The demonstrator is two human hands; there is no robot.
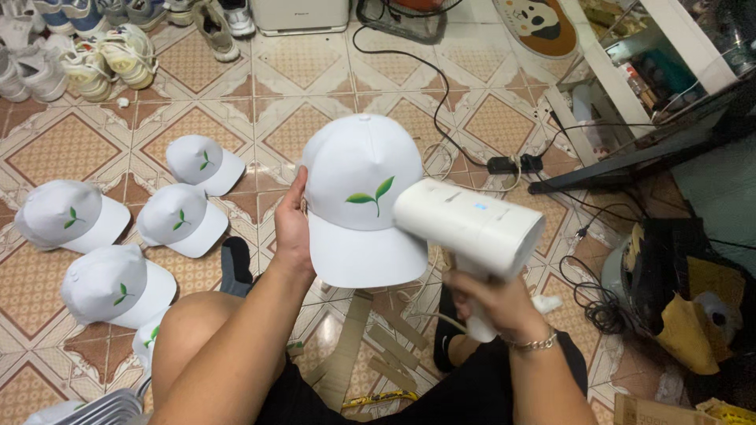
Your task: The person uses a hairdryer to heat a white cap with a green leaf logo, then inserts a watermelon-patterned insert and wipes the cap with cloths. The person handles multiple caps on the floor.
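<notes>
I see a tiled floor (315,86), patterned brown and cream, spreading out past both hands. Far beyond the hands, along the top edge, a row of shoes (102,55). Off past my right hand, a low dark stand (630,157) and a black bag (677,283) with yellow stuff in it.

Left of my left hand: four finished-looking white caps (118,283) on the floor, each with the same green leaf mark, set near one another, bills pointing roughly toward me. A fifth cap edge peeks out under my left knee, partly hidden.

Cap (362,197) in hand: white, green leaf logo facing me, held up upright between the two hands. Left hand (291,228) grips its left side, thumb on front, fingers behind the crown, closed on it.

Dryer (472,228): white handheld blower, barrel just right of the logo, nozzle nearly touching the cap front. Right hand (496,303) wraps its handle, closed tight; bracelet on that wrist. Motion blur there.

Cords (441,102) run from behind the cap toward a plug block beyond my right hand.

Progress, my read: at least four caps look done and laid aside, this one is mid-treatment on the logo. I see no pile of untreated caps, so can't tell how many are left.
</notes>
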